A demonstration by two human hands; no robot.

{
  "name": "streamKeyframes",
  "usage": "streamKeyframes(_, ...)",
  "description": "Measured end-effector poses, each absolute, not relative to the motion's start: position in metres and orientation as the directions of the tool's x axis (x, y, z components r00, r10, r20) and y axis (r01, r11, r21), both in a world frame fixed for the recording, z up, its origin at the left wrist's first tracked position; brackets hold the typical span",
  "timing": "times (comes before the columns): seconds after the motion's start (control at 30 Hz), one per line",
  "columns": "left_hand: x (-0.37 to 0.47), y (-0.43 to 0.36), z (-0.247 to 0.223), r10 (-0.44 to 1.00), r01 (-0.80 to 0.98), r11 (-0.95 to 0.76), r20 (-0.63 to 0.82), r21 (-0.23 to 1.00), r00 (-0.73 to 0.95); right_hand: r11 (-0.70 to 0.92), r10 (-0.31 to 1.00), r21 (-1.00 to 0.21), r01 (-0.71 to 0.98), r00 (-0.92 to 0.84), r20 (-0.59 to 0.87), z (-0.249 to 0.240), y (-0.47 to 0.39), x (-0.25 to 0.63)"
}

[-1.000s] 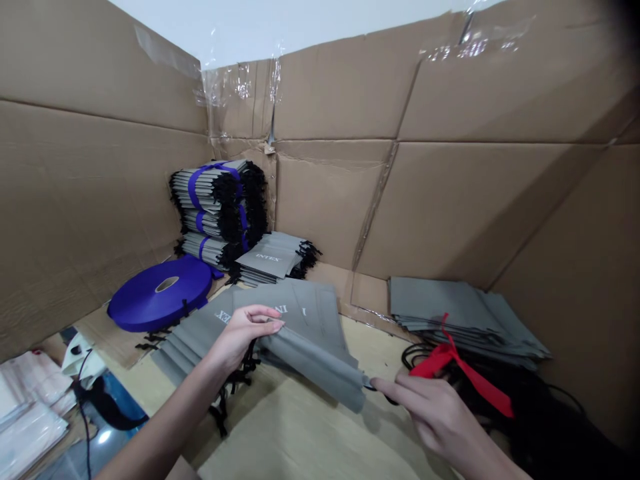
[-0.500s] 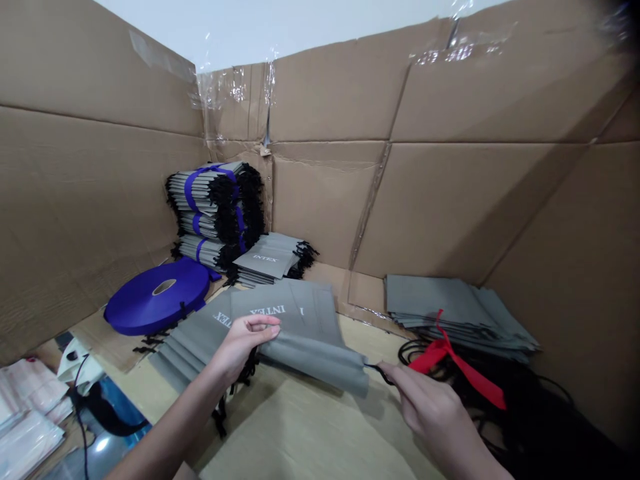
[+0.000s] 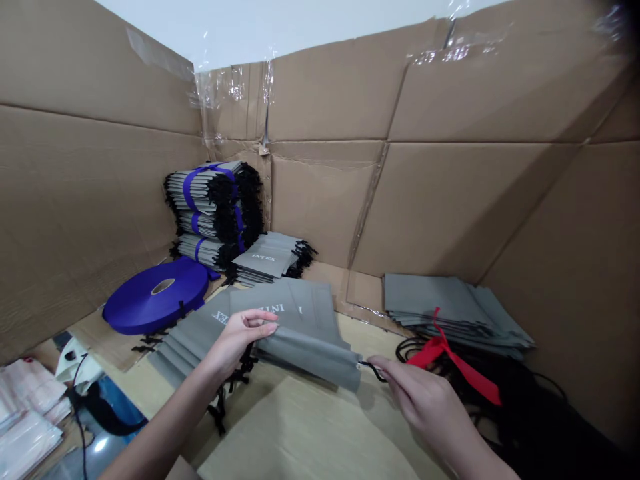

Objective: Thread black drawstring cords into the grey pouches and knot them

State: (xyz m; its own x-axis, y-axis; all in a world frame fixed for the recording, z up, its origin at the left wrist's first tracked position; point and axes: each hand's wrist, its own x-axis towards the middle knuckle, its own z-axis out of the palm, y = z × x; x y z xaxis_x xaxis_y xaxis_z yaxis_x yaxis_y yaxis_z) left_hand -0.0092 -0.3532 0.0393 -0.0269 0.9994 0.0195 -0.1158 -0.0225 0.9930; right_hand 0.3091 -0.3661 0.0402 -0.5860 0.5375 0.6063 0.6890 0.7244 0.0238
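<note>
My left hand (image 3: 246,337) pinches the upper left edge of a grey fabric bag (image 3: 313,357), thumb and fingers pressed together. At the bag's right end, my right hand (image 3: 417,393) holds a black cord (image 3: 374,371) that meets the bag's corner; its fingers are closed round the cord. Beneath and behind lie more grey bags (image 3: 310,300), fanned out to the left, some with white INTEX lettering and black cord ends. Part of the lettering is hidden behind my left hand.
A purple ribbon roll (image 3: 135,300) lies at the left, before strapped bundles (image 3: 200,190). A smaller bag pile (image 3: 265,260) sits at the back. On the right are grey bags (image 3: 430,297), a red ribbon (image 3: 470,373) and black cords (image 3: 540,427). Cardboard walls (image 3: 320,193) stand behind.
My right hand has shifted slightly left with the cord, and the bag's right end has moved left with it. My left hand keeps its pinch and has moved slightly left.
</note>
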Motion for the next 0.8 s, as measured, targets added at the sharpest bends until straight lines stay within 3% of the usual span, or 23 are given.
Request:
streamKeyframes(0.1, -0.012, -0.353, 0.041, 0.997, 0.008, 0.023, -0.024, 1.0, 0.069, 0.752, 0.547, -0.015, 0.658, -0.612, 0.572, 0.042, -0.366, 0.313)
streamKeyframes(0.27, -0.014, -0.353, 0.042, 0.974, 0.137, 0.094, -0.119, 0.986, 0.191, 0.738, 0.562, -0.097, 0.667, -0.529, 0.636, 0.043, -0.368, 0.311)
streamKeyframes(0.53, -0.02, -0.345, 0.044, 0.929, -0.096, 0.278, -0.242, 0.956, 0.28, 0.779, 0.488, -0.051, 0.625, -0.553, 0.676, 0.051, -0.359, 0.318)
streamKeyframes(0.8, -0.013, -0.345, 0.051, 0.941, -0.126, 0.227, -0.184, 0.966, 0.282, 0.801, 0.441, -0.014, 0.598, -0.575, 0.689, 0.063, -0.354, 0.311)
